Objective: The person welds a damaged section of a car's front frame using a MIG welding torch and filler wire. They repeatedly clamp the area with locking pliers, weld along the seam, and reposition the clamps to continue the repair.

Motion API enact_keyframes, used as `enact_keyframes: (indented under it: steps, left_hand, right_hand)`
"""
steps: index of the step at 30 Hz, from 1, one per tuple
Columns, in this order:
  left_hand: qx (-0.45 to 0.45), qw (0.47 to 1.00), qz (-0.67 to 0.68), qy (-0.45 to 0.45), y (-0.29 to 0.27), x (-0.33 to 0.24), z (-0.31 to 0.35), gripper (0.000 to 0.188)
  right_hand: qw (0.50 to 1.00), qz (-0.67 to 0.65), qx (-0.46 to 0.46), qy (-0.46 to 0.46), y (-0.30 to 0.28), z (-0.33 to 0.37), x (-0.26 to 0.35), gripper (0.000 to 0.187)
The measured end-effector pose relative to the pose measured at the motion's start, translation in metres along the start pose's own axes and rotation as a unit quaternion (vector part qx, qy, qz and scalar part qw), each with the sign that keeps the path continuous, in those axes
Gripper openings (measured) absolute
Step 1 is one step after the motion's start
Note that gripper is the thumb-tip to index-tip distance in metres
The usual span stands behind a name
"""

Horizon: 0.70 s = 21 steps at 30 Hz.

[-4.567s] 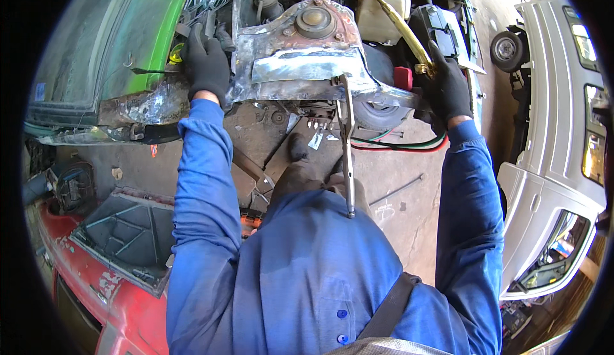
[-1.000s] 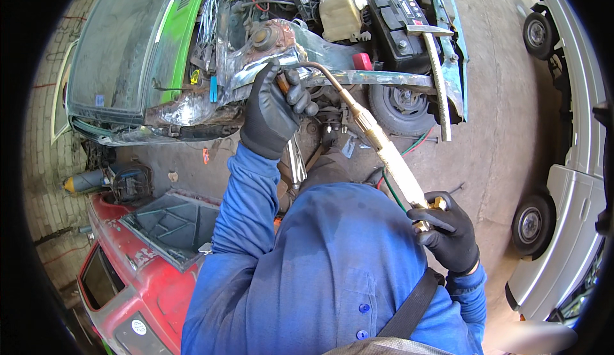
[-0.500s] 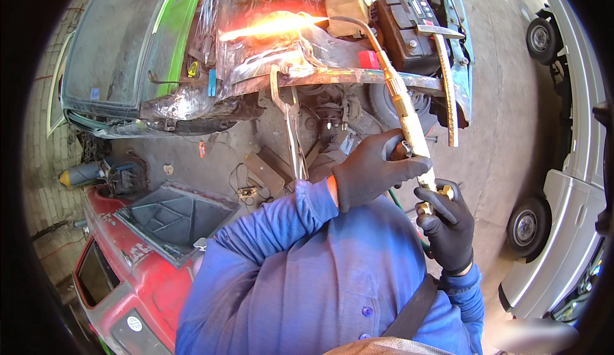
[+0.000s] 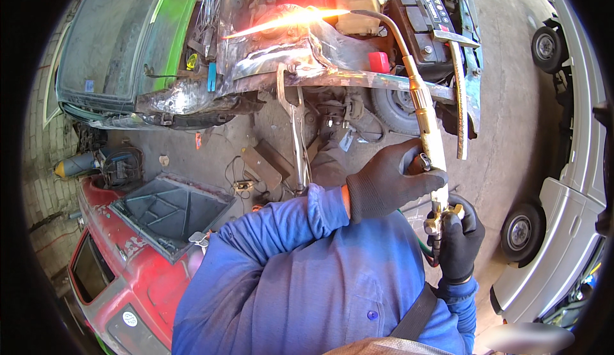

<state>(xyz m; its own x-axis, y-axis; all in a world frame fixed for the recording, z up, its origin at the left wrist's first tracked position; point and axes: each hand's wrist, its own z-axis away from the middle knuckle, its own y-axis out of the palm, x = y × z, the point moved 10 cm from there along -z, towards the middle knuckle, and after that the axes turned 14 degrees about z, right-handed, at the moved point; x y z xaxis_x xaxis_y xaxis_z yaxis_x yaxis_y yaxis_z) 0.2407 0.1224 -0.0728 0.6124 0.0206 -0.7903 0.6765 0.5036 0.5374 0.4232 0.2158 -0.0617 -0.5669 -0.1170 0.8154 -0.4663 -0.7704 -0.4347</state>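
My gloved left hand (image 4: 393, 181) is closed round the pale handle of a gas torch (image 4: 427, 115), with a small dark, metal-tipped object by its thumb that I cannot make out. Behind it, the fingers of my gloved right hand (image 4: 462, 243) curl at the brass valve knobs (image 4: 453, 212) on the torch's rear end. From the bent tip, a long bright flame (image 4: 288, 20) streams left across the engine bay. Below the flame is the bare metal inner fender panel (image 4: 275, 61). Long locking clamp pliers (image 4: 295, 128) grip its edge and hang down.
A hammer (image 4: 459, 93) rests by the black car battery (image 4: 422, 25), near a red cap-like piece (image 4: 378, 62) and a plastic reservoir (image 4: 358, 0). Hoses trail beneath my hands. A red vehicle body (image 4: 144, 259) stands at left, a silver vehicle (image 4: 563, 227) at right.
The torch and both hands have shifted right and slightly down. The flame looks narrower, with a smaller red glow. My right hand's fingers have moved round the valve knobs.
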Motion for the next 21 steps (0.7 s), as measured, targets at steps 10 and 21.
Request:
enact_keyframes:
  steps: [10,21]
  left_hand:
    - [-0.042,0.952,-0.280,0.116,-0.013,-0.027,0.010,0.034]
    - [0.200,0.852,-0.317,0.367,0.046,-0.031,0.042,0.060]
  right_hand:
    - [0.994,-0.098,0.041,0.029,0.001,-0.002,-0.006,0.058]
    - [0.998,-0.063,0.020,-0.013,-0.006,-0.007,0.003,0.069]
